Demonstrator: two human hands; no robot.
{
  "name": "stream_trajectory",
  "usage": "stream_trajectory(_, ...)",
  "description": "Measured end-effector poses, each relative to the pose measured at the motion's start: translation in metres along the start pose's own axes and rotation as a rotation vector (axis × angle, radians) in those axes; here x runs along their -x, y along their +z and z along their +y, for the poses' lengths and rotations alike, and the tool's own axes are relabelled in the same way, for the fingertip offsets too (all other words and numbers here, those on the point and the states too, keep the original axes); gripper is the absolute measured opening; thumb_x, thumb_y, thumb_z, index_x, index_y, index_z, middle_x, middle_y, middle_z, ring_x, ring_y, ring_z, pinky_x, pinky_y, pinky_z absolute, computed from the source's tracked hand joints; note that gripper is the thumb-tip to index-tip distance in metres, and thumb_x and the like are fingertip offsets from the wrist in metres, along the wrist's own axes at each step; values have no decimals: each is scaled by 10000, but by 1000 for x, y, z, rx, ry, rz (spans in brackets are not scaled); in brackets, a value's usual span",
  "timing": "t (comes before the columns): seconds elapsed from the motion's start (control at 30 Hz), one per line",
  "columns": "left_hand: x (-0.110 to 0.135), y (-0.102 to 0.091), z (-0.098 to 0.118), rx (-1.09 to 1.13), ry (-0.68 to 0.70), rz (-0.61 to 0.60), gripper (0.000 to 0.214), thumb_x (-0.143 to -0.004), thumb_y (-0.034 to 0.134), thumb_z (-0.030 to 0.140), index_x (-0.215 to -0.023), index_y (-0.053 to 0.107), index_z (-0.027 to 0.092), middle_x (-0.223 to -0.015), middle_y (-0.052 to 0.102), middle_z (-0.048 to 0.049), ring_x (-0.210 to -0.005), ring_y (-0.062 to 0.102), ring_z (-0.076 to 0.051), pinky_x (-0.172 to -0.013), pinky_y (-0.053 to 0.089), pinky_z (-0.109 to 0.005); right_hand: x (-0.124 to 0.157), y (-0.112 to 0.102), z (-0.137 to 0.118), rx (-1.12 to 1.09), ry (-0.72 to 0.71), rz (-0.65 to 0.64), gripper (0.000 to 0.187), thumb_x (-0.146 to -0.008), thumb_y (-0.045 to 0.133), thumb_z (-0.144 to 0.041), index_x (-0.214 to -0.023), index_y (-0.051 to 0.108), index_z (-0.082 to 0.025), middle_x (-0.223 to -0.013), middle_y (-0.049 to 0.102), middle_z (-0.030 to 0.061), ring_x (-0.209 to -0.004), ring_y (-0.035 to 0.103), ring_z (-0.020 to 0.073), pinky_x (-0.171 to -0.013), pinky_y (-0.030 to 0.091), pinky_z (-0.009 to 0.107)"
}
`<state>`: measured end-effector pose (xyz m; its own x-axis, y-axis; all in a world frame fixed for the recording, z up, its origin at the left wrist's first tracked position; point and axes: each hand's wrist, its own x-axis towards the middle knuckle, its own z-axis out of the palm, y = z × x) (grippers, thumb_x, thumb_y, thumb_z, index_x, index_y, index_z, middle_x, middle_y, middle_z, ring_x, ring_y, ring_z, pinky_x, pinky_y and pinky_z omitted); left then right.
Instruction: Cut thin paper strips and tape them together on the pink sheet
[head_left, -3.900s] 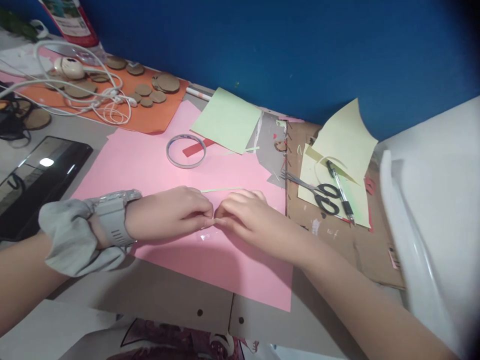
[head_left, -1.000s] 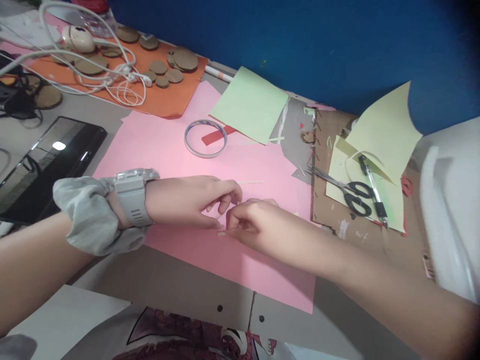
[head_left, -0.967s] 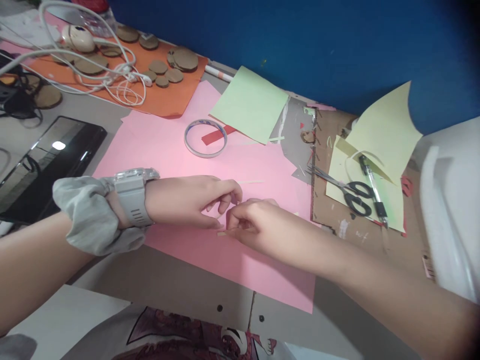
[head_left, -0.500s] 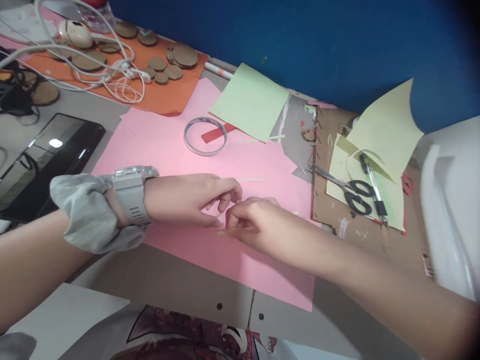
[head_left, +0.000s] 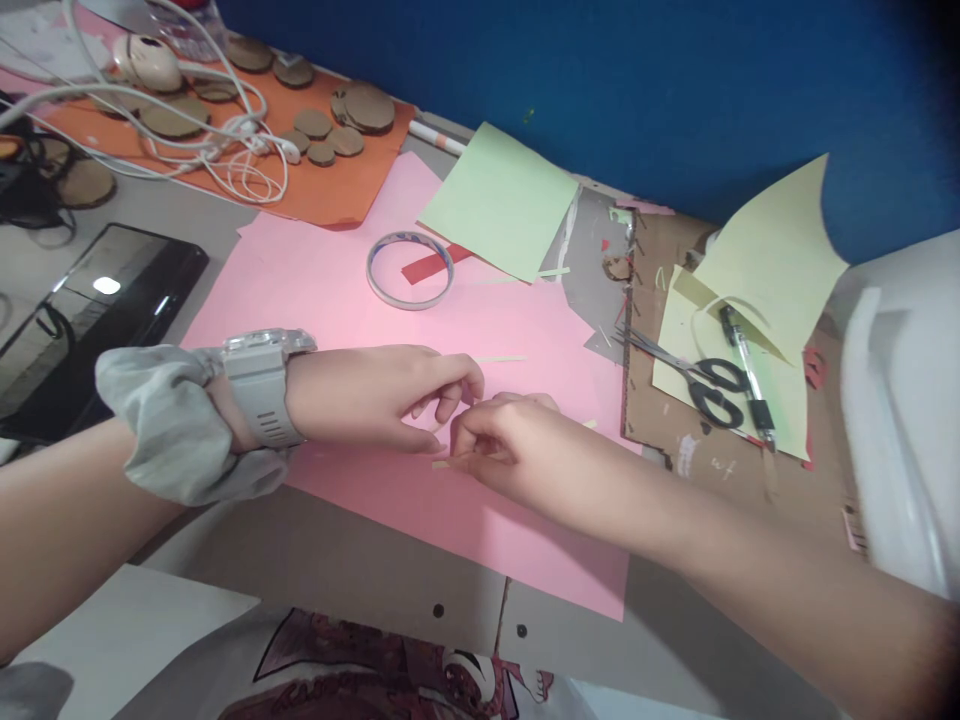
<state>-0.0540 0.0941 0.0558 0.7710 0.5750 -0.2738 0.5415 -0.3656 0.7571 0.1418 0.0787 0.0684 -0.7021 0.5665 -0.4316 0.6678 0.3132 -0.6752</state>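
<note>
My left hand [head_left: 405, 395], with a grey watch [head_left: 264, 375] and a grey scrunchie [head_left: 169, 420] at the wrist, hovers over pink paper [head_left: 525, 535]. Its fingers are loosely bent and the thumb stands apart; I see nothing between them. Against its fingertips, my right hand [head_left: 510, 440] is closed in a pinch. A narrow pale paper strip [head_left: 439, 464] pokes out beside the right thumb; the rest of it is hidden by the hand. Another pale strip [head_left: 502, 359] lies on the pink paper beyond the hands.
A tape roll [head_left: 410, 271] and a light green sheet [head_left: 501, 205] lie beyond my hands. Scissors [head_left: 716, 390] and a pen [head_left: 746, 375] rest at right on cardboard and yellow paper. At left are a black phone-like device [head_left: 112, 320], cardboard discs [head_left: 364, 107] and white cables [head_left: 251, 180].
</note>
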Motion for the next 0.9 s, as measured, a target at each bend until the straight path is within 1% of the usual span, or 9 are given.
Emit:
stream_trajectory(0.13,2,0,0,-16,-1,-19,318,-771,560,191,-1078,480,216,-904,575,27,-729,506,-116,-628,354,-213,1,2,1,4,-5,6,212,-856,503,-220,-649,548,-199,-635,549,-66,-615,451,91,-732,274,284)
stream_trajectory(0.3,3,4,-4,-44,27,-8,433,-727,601,215,-1131,449,230,-986,584,1,-832,535,-161,-667,370,-252,1,1,0,8,-4,11,210,-837,499,-175,-629,526,-189,-597,497,-68,-598,425,88,-715,265,280)
stream_trajectory(0.7,3,10,-7,-61,42,51,468,-682,628,178,-1117,466,232,-979,588,4,-811,547,-146,-675,381,-250,0,3,-1,43,-2,35,193,-806,513,-138,-621,537,-188,-606,501,-56,-652,419,104,-710,255,274)
stream_trajectory(0.9,3,12,-4,-82,33,72,470,-683,636,182,-1119,465,229,-995,583,0,-869,532,-155,-725,385,-251,-1,2,-2,33,1,22,200,-806,510,-132,-612,517,-180,-603,493,-59,-637,397,98,-693,246,270)
